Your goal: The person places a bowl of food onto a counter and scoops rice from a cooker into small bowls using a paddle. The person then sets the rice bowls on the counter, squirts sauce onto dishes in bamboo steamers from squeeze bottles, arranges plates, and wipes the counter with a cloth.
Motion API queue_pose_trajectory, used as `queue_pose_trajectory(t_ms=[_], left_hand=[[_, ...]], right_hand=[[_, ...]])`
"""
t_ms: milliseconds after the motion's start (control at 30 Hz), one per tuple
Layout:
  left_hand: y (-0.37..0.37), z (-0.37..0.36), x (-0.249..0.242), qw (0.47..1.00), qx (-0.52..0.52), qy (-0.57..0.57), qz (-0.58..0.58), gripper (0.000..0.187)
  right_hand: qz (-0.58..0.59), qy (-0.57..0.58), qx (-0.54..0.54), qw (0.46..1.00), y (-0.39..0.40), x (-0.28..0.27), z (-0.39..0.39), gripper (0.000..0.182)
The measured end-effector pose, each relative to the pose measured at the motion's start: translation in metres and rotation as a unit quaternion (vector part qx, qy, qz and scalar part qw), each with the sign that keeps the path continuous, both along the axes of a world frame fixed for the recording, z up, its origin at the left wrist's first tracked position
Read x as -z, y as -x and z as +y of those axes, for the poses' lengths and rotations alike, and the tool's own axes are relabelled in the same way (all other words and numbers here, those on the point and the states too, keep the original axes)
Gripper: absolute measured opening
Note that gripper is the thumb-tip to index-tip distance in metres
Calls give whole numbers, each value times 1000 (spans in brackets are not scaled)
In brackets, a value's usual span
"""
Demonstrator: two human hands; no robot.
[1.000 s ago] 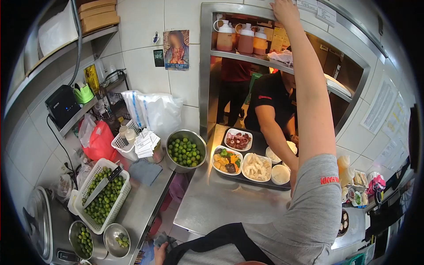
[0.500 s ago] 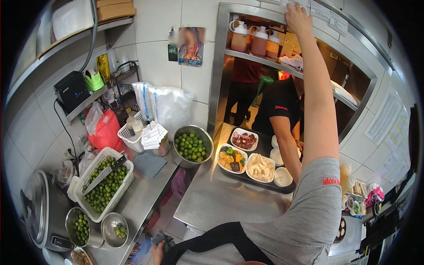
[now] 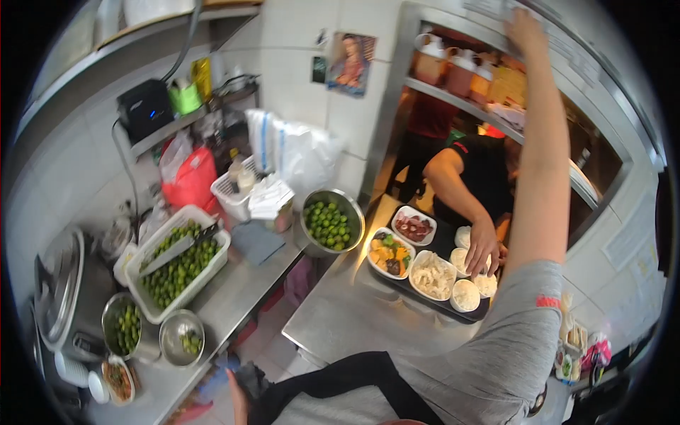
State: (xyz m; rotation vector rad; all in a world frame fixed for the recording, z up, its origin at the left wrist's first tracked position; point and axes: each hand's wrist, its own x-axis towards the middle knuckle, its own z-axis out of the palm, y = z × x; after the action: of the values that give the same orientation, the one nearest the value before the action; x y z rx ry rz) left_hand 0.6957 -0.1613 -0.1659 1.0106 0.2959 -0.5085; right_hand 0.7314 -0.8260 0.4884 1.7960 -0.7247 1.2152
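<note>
My right arm is raised toward the top of the serving window. My right hand (image 3: pixel 525 34), blurred, is at the paper slips (image 3: pixel 581 65) on the rail; its fingertips are too smeared to read. Low in the view, my left hand (image 3: pixel 239 402) is around a dark grey cloth (image 3: pixel 252 380). Below the window, a black tray (image 3: pixel 453 310) holds a bowl of vegetables (image 3: pixel 389 253), one of reddish meat (image 3: pixel 414 227), one of pale pieces (image 3: pixel 433 275) and several small white bowls of rice (image 3: pixel 465 295). A co-worker's hand (image 3: pixel 482 244) is over the rice bowls.
A steel pot of green limes (image 3: pixel 329 225) stands at the left counter's edge. On that counter (image 3: pixel 234 301) are a lime basket with a knife (image 3: pixel 167 256) across it, two steel bowls and a white basket. Sauce jugs (image 3: pixel 460 74) line the window shelf (image 3: pixel 453 104).
The view has shifted, so the counters and window appear further right. The co-worker's arm has moved, and that hand now shows over the rice bowls. My right arm remains raised.
</note>
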Motion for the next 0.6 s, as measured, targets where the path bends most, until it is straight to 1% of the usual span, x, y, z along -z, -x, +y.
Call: queue_pose_trajectory(t_ms=[33, 67, 100, 133, 167, 200, 233, 267, 300, 333, 367, 400, 433, 467, 533, 567, 600], left_hand=[[5, 2, -5, 996, -45, 70, 41, 63], [3, 11, 7, 997, -44, 14, 67, 68], [5, 22, 32, 997, -58, 3, 42, 60], [6, 24, 23, 994, -80, -48, 50, 51], [10, 30, 20, 993, -74, -75, 58, 44], [12, 43, 40, 990, -62, -115, 43, 41], [12, 47, 56, 984, -83, -151, 47, 39], [15, 53, 61, 976, -97, -187, 50, 39], [16, 51, 42, 977, -106, -179, 44, 40], [18, 45, 26, 979, -107, -170, 31, 43], [23, 45, 30, 978, -107, -178, 37, 43], [21, 46, 40, 971, -100, -218, -18, 44], [16, 46, 43, 960, -82, -255, -79, 46], [15, 42, 31, 976, -46, -211, -34, 49], [12, 29, 2, 958, 13, -263, -116, 54], [10, 20, -7, 954, 72, -258, -136, 54], [10, 12, -13, 938, 69, -261, -219, 53]], right_hand=[[28, -22, 12, 999, -6, -16, -31, 49], [62, -42, 16, 997, -15, -33, -64, 49], [85, 60, 22, 994, -20, -35, -93, 50], [87, 134, 48, 986, -22, -44, -120, 50], [91, 191, -59, 976, -36, -66, -168, 44], [105, 251, -155, 950, -50, -86, -214, 39], [69, 326, -69, 940, -42, -63, -172, 49], [25, 395, 16, 918, -33, -36, -120, 59], [29, 238, 49, 969, -22, -9, -45, 53], [20, 83, 97, 992, -12, 27, 59, 47], [27, 77, 95, 992, -16, 38, 96, 47], [81, 118, 106, 984, -17, 45, 120, 44], [137, 155, 127, 970, -13, 48, 125, 41], [67, 413, 60, 907, -20, 46, 52, 43], [169, 483, 185, 839, 17, 95, 176, 46], [260, 233, 268, 898, 13, 103, 168, 53], [271, 210, 325, 881, 38, 115, 183, 53]])
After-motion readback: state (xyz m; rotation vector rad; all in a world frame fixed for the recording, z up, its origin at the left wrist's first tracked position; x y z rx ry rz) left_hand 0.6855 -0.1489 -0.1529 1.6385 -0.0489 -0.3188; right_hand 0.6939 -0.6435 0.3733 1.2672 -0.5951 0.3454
